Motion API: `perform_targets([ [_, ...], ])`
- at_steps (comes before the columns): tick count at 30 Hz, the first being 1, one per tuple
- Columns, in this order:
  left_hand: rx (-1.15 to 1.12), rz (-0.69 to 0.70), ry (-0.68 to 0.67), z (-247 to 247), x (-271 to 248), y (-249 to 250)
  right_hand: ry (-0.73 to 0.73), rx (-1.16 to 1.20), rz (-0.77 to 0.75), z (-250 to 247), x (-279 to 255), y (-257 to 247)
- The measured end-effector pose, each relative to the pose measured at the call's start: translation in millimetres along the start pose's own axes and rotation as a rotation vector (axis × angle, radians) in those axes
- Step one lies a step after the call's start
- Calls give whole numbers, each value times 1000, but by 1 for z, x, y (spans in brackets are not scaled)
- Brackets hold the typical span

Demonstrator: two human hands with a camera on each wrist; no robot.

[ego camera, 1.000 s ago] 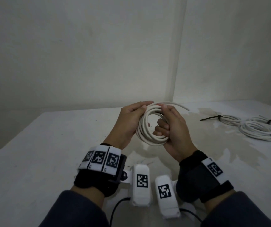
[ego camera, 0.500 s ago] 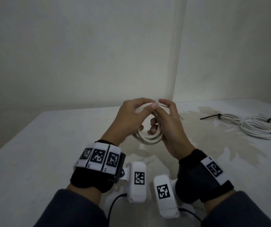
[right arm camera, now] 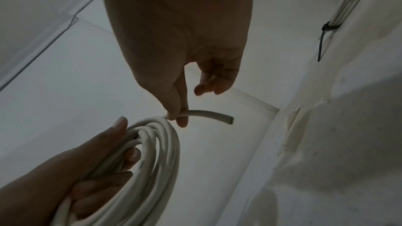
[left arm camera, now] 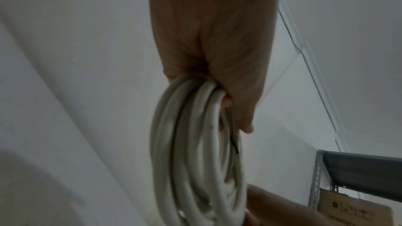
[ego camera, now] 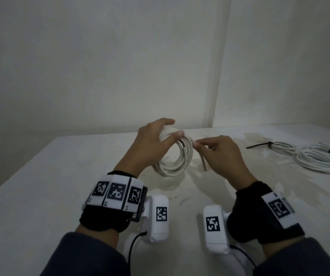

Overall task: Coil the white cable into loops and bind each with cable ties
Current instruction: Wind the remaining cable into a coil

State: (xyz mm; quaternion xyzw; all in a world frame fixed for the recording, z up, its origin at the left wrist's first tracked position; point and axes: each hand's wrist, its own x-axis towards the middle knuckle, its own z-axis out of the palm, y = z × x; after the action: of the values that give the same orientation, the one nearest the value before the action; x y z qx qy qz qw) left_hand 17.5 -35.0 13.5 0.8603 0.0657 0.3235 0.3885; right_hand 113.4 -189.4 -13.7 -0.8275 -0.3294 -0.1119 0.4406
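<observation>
My left hand [ego camera: 153, 144] grips the top of the coiled white cable [ego camera: 177, 160], held above the table [ego camera: 40, 186]. My right hand [ego camera: 220, 154] pinches the cable's free end [right arm camera: 208, 113] beside the coil.

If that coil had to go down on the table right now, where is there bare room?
Bare table lies left of the left hand, out to the table's left edge. Some also lies under the held coil. The far right is crowded with tied coils beyond the right hand.
</observation>
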Motion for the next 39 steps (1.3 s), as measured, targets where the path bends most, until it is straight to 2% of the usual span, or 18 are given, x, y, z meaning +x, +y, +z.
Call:
perform_targets([
  [2, -19, 1, 27, 0, 1, -1, 0, 315, 49, 3, 1, 1],
  [4, -36, 12, 39, 1, 2, -1, -34, 515, 97, 5, -1, -1],
  [9, -139, -33, 88, 5, 1, -4, -105, 811, 157, 5, -5, -2],
  [15, -269, -168, 140, 9, 1, -8, -143, 984, 220, 8, -4, 1],
  [18, -282, -201, 168, 12, 2, -9, -123, 1002, 235, 10, -4, -2],
  [21, -292, -237, 231, 15, 2, -11, -14, 980, 254, 16, -2, -5],
  [26, -400, -312, 290, 25, 3, -10, 115, 849, 134, 19, -4, -3],
  [33, -470, -352, 331, 26, 5, -8, 166, 783, 33, 16, -7, -5],
  [39, -577, -346, 316, 28, 6, -7, 131, 839, 136, 16, -5, 0],
])
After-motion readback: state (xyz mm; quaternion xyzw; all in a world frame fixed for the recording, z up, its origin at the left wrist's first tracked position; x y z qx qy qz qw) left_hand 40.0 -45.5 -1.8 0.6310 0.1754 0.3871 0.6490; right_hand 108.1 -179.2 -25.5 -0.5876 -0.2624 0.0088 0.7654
